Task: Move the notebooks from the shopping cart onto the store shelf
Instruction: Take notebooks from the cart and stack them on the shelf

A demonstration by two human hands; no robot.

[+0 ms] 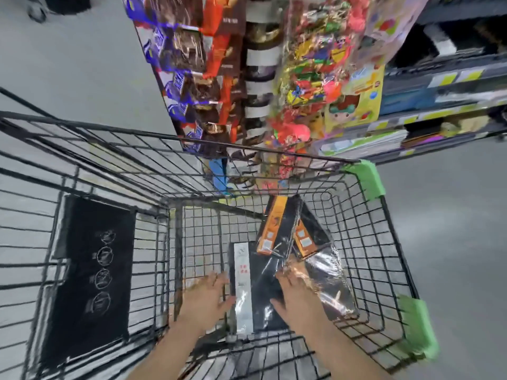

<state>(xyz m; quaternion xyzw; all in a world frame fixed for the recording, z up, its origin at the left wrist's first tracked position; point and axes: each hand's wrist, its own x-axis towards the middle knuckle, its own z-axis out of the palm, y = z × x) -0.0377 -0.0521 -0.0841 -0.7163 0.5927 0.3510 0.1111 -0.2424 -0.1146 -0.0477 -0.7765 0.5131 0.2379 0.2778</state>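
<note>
Black wire makes up the shopping cart point(192, 149), which has green plastic corner guards point(369, 181) and stands on a pale grey floor point(68, 64). On its left, the folded child-seat flap point(93, 272) is a black panel printed with round white symbols. Inside the basket lie several notebooks in shiny clear wrap: a black one with a white label strip point(242, 286) nearest the person, two with orange bands point(274, 226) leaning toward the far end, and another black one point(326, 278) to the right. The left hand point(205, 300) reaches down with fingers spread and relaxed, its thumb touching the white-strip notebook's edge. The right hand point(296, 294) rests with straight fingers on the wrapped black cover; motion blur leaves it unclear whether it is pressing. Beyond the cart, a rack of hanging sweets and chocolate point(208, 72) stands beside the store shelf point(428, 111), which carries colourful books and stacked paper goods.
</note>
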